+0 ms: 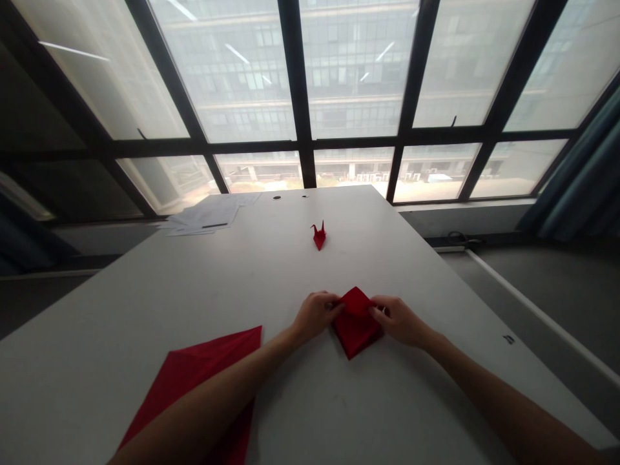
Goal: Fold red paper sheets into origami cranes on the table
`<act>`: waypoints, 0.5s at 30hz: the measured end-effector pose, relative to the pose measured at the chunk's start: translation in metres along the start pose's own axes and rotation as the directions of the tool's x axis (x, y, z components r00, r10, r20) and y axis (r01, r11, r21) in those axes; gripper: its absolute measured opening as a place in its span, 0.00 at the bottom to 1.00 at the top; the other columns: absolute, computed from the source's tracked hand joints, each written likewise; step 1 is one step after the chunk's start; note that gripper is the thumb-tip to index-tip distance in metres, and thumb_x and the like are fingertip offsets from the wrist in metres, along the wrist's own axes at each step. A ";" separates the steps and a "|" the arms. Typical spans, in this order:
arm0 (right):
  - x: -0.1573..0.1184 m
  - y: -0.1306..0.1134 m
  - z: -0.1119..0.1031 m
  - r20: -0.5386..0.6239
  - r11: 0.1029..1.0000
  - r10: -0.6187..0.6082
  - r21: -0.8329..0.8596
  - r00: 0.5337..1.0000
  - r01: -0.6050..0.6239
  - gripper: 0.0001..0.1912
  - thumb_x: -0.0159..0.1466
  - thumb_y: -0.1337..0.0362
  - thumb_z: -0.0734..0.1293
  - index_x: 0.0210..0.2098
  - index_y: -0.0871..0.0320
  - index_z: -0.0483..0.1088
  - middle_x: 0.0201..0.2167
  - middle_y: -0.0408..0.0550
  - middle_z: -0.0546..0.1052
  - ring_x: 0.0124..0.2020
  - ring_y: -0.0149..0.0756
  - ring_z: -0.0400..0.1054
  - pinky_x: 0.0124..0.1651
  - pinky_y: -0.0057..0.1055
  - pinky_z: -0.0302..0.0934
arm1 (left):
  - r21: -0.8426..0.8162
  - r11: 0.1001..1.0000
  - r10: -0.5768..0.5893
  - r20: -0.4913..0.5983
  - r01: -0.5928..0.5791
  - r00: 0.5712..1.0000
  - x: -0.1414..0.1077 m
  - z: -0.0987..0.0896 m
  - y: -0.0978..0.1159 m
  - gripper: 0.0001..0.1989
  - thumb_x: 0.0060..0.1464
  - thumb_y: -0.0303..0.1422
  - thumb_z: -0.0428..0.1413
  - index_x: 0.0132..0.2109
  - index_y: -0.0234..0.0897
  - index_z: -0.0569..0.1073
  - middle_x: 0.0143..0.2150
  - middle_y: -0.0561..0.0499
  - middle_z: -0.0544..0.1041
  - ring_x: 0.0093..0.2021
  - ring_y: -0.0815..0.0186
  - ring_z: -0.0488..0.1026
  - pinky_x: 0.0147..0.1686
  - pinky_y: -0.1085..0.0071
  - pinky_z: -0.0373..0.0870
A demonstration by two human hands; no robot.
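A red sheet of origami paper (357, 332), folded into a diamond shape, is held between my two hands just above or on the white table. My left hand (317, 314) pinches its left corner between thumb and fingers. On the opposite side, my right hand (398, 318) grips the right corner the same way. The upper flap stands somewhat raised, and a darker fold shows beneath it. Beyond my hands sits a finished red paper crane (319, 236). Under my left forearm lies a larger red sheet of paper (208, 355), partly hidden by the arm.
The white table (271, 271) reaches toward tall windows with dark frames. Loose white papers with a dark pen-like object (214, 225) lie at the far left. A small dark mark (508, 339) is near the right edge. Blue curtains (576, 181) hang at the sides.
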State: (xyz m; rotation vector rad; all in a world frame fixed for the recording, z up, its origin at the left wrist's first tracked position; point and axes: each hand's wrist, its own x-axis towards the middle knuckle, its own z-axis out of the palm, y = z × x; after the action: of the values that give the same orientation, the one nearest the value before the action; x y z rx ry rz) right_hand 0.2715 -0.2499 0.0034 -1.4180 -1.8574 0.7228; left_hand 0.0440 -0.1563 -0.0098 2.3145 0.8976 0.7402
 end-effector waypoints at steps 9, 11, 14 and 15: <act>-0.001 -0.004 0.000 0.005 1.000 -0.001 -0.013 1.000 0.001 0.10 0.65 0.64 0.61 0.33 0.59 0.73 0.27 0.44 0.76 0.27 0.32 0.65 0.30 0.27 0.56 | 0.052 0.996 0.074 0.046 -0.077 0.996 0.001 -0.002 0.007 0.07 0.53 0.27 0.57 0.38 0.39 0.79 0.30 0.52 0.77 0.34 0.65 0.70 0.37 0.72 0.65; -0.001 -0.007 -0.003 0.024 1.000 0.000 0.003 1.000 0.000 0.10 0.65 0.64 0.61 0.34 0.59 0.74 0.28 0.44 0.76 0.28 0.33 0.66 0.31 0.28 0.57 | 0.063 0.994 0.082 0.049 -0.085 0.995 0.001 -0.003 0.008 0.06 0.55 0.27 0.56 0.35 0.38 0.78 0.29 0.52 0.76 0.34 0.64 0.69 0.36 0.71 0.65; -0.002 -0.011 -0.012 0.114 0.993 -0.015 0.120 0.993 0.001 0.14 0.64 0.65 0.61 0.44 0.59 0.75 0.36 0.48 0.79 0.35 0.37 0.70 0.37 0.30 0.63 | 0.067 0.993 0.093 0.058 -0.097 0.994 0.002 -0.003 0.010 0.07 0.57 0.29 0.54 0.35 0.38 0.77 0.29 0.51 0.76 0.34 0.64 0.69 0.37 0.70 0.65; -0.002 -0.012 -0.015 0.156 0.984 -0.028 0.177 0.987 0.000 0.17 0.64 0.66 0.60 0.48 0.59 0.75 0.40 0.49 0.79 0.39 0.39 0.71 0.41 0.31 0.64 | 0.064 0.993 0.096 0.062 -0.100 0.993 0.002 -0.003 0.010 0.07 0.58 0.30 0.54 0.35 0.38 0.77 0.30 0.51 0.76 0.35 0.63 0.70 0.37 0.70 0.65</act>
State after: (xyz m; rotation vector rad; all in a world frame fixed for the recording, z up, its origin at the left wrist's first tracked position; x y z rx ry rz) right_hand 0.2768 -0.2543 0.0217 -1.2637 -1.8682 0.9927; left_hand 0.0473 -0.1606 -0.0008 2.4407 0.7990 0.6883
